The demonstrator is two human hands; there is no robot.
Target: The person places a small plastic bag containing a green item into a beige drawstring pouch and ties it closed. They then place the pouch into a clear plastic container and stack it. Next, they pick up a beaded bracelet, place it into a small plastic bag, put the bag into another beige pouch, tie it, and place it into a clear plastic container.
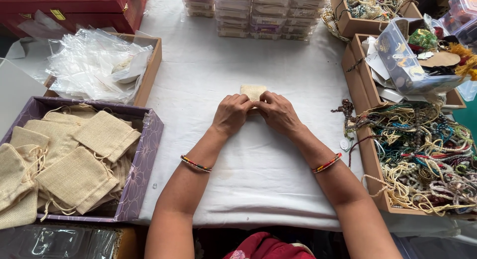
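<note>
A small beige burlap pouch lies on the white tablecloth in the middle of the table. My left hand and my right hand meet over its near edge, fingers closed on it from both sides. Only the far half of the pouch shows; the rest is hidden under my fingers. Each wrist wears a thin coloured bangle.
A purple box with several burlap pouches sits at the left, a wooden box of clear plastic bags behind it. Stacked clear cases stand at the back. Wooden trays full of bead necklaces fill the right side.
</note>
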